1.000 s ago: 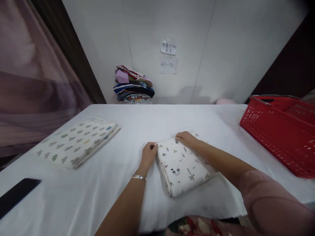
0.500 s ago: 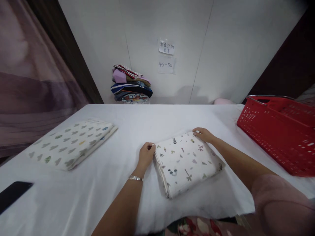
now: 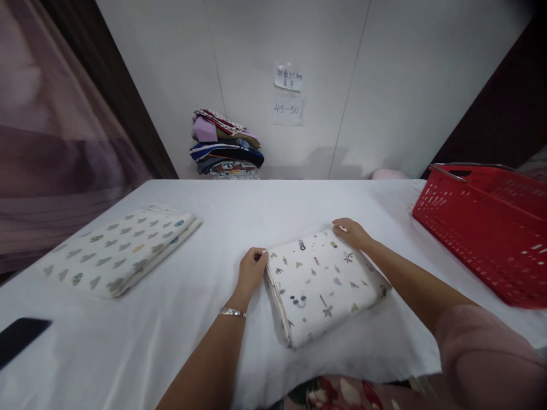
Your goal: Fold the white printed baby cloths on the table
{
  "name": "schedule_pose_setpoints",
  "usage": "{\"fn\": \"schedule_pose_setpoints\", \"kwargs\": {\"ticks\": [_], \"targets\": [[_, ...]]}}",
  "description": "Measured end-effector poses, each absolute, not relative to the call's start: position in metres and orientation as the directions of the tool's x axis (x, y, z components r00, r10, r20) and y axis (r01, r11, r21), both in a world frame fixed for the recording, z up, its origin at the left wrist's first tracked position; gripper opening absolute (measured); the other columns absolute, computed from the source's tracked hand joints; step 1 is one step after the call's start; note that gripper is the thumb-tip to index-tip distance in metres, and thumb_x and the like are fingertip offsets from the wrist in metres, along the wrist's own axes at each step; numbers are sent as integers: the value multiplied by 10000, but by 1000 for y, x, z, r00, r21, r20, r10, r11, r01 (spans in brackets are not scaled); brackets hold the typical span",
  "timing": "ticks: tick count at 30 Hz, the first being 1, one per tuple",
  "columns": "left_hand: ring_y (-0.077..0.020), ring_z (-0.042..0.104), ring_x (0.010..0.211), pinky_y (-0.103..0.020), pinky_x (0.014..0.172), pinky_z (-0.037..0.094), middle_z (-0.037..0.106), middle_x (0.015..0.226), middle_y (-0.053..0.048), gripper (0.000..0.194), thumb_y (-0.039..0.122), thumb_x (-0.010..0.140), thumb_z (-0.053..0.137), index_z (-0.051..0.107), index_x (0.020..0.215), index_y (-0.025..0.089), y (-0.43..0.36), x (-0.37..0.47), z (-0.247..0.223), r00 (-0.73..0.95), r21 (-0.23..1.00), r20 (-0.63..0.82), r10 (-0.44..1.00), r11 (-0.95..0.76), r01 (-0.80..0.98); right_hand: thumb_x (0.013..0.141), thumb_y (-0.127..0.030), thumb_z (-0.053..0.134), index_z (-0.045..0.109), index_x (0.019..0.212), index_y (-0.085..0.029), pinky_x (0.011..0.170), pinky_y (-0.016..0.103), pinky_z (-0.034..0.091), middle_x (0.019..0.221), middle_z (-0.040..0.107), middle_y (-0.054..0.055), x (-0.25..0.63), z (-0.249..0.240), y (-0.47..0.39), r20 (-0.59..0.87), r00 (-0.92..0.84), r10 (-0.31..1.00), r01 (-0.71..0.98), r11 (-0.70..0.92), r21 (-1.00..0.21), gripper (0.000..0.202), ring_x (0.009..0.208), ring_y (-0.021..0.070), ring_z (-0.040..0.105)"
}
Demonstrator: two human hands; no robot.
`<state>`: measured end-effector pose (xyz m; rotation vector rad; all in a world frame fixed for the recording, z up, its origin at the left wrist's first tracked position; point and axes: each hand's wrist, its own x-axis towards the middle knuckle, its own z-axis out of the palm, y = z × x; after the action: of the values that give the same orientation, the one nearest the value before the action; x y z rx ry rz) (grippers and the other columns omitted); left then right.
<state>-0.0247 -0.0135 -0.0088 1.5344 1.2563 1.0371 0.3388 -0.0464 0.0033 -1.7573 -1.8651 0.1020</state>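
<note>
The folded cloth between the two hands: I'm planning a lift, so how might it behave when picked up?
The folded cloth will probably sag, being soft fabric. Its layers, loose along the left edge, may slide or open if only one is pinched. Lying flat, it seems unlikely to roll.

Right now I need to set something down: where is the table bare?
Between the cloud-print cloth and the left hand, and across the far tabletop. Crowded: around the other folded cloth, the right hand and the red basket.

The picture's edge cuts off the red basket [image 3: 482, 228].
</note>
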Motion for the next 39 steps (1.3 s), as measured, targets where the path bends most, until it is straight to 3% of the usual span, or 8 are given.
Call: {"fn": "schedule_pose_setpoints", "kwargs": {"ticks": [8, 12, 18, 24, 28, 32, 35, 39], "targets": [[-175, 591, 759, -292, 715, 451, 652, 792, -24, 214, 374, 728, 566, 617, 790, 175, -14, -25, -8, 137, 962, 83, 987, -115, 248, 792, -229, 506, 648, 832, -214, 946, 375, 406, 1134, 617, 61, 333, 13, -44, 151, -4, 988, 884, 74, -462, 148, 1059, 213, 543], [-172, 593, 765, -291, 718, 451, 653, 799, -23, 210, 370, 731, 567, 613, 797, 177, -12, -25, -11, 136, 963, 81, 987, -113, 246, 811, -230, 474, 615, 801, -203, 914, 344, 412, 1128, 623, 63, 327, 15, -40, 177, 66, 982, 868, 31, -496, 144, 1025, 201, 560], [-175, 596, 768, -296, 714, 452, 659, 822, -32, 223, 380, 723, 571, 608, 802, 175, -12, -25, -13, 137, 966, 59, 989, -91, 243, 786, -246, 503, 622, 786, -194, 803, 307, 447, 899, 684, 47, 322, 10, -35, 93, 215, 972, 831, -132, -540, 130, 859, 194, 604], [-171, 592, 745, -297, 712, 451, 649, 778, -26, 226, 357, 711, 575, 615, 832, 171, -12, -24, -12, 114, 966, 50, 992, -77, 247, 814, -319, 504, 592, 1112, -195, 876, 310, 427, 1097, 648, 67, 319, 3, -42, 109, 331, 937, 826, -232, -513, 334, 996, 202, 582], [-174, 598, 806, -310, 770, 451, 654, 854, -35, 285, 334, 704, 582, 612, 939, 176, -10, -24, -17, 112, 972, 51, 992, -75, 222, 816, -478, 502, 535, 1235, -177, 872, 343, 433, 1107, 645, 115, 322, 3, -50, -9, 462, 887, 793, -418, -442, 517, 1023, 255, 586], [-176, 607, 865, -313, 807, 454, 662, 960, -58, 293, 288, 705, 585, 604, 978, 183, -6, -23, -24, 120, 981, 63, 991, -83, 175, 796, -530, 501, 645, 1073, -116, 885, 382, 429, 1125, 628, 190, 325, 7, -51, -94, 476, 874, 779, -469, -415, 519, 1075, 324, 562], [-177, 613, 891, -315, 830, 457, 667, 979, -66, 312, 257, 693, 599, 597, 994, 180, -2, -22, -28, 117, 986, 73, 990, -89, 140, 767, -550, 527, 691, 941, -110, 822, 397, 459, 1008, 665, 210, 325, 10, -47, -139, 470, 871, 766, -481, -426, 501, 985, 337, 606], [-174, 620, 874, -323, 839, 459, 672, 961, -63, 295, 239, 691, 597, 602, 980, 179, -1, -21, -30, 91, 982, 86, 992, -100, 159, 740, -588, 536, 694, 928, -127, 660, 384, 499, 849, 693, 169, 325, 15, -45, -209, 470, 857, 724, -510, -465, 522, 789, 296, 655]]}}
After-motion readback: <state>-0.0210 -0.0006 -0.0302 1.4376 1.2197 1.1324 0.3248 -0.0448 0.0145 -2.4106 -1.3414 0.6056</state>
